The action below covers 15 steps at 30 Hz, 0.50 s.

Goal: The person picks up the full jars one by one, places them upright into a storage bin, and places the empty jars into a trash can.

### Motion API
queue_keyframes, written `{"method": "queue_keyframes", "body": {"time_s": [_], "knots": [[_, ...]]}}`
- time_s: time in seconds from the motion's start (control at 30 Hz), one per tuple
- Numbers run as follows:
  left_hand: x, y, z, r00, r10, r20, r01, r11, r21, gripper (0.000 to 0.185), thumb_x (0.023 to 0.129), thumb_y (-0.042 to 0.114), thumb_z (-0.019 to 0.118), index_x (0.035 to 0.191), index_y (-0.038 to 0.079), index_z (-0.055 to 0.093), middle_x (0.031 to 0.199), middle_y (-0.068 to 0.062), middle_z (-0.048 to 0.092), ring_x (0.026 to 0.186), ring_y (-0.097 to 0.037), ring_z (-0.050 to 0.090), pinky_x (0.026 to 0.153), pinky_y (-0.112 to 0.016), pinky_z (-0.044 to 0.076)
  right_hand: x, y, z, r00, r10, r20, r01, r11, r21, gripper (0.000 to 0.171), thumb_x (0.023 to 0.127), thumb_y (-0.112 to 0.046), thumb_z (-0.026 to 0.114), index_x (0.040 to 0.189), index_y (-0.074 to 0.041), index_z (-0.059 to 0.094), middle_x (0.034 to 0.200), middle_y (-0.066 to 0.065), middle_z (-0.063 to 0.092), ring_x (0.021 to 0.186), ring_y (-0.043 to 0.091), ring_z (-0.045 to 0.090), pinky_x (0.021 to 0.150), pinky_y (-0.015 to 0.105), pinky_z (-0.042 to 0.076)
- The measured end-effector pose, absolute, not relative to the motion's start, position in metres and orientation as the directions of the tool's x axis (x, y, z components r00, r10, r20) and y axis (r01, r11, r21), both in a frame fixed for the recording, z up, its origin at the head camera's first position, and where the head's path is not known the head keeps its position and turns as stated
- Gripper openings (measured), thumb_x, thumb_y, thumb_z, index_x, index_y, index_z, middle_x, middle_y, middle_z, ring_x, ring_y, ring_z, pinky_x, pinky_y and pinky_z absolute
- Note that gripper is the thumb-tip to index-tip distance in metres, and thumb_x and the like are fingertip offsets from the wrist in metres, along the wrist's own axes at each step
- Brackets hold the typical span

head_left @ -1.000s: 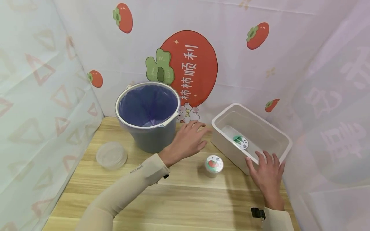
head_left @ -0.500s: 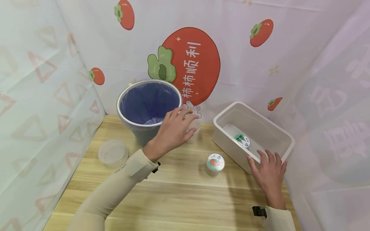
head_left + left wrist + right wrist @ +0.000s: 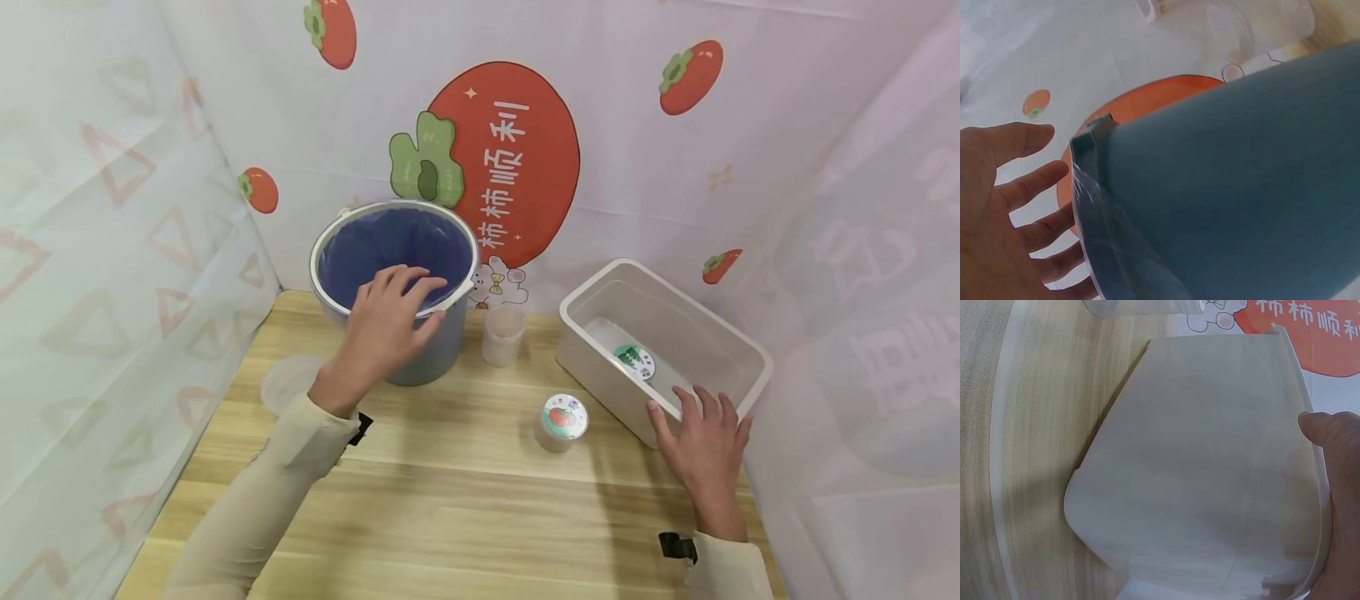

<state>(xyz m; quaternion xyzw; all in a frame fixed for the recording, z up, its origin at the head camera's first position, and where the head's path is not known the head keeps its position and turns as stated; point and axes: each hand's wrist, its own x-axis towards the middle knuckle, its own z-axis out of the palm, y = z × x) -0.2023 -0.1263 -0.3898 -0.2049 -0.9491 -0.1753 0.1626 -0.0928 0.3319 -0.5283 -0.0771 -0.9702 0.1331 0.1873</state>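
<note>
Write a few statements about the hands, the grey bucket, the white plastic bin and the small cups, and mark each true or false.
1. The left hand hovers open at the rim of the grey bucket with a purple liner. True.
2. The right hand holds the sealed cup with a tomato lid. False: it rests on the white plastic bin.
3. The clear empty cup lies inside the bin. False: it stands on the wooden table beside the bucket.
4. The bin holds a green-labelled lid. True.
</note>
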Motion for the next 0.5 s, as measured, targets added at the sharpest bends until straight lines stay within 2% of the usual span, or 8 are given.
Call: {"method": "queue_keyframes", "body": {"time_s": [0.5], "knots": [[-0.201, -0.173, -0.396, -0.897, 0.223, 0.382, 0.363, 0.864, 0.349, 0.038, 0.104, 0.031, 0.072, 0.139, 0.015, 0.072, 0.15, -0.016, 0.063, 0.144, -0.045, 0.049, 0.108, -0.068, 0.041, -0.092, 0.33, -0.524, -0.931, 0.215, 0.295, 0.125, 0.947, -0.295, 0.061, 0.105, -0.053, 0.063, 0.138, -0.001, 0.066, 0.15, 0.035, 0.056, 0.145, 0.062, 0.04, 0.119, 0.089, 0.013]]}}
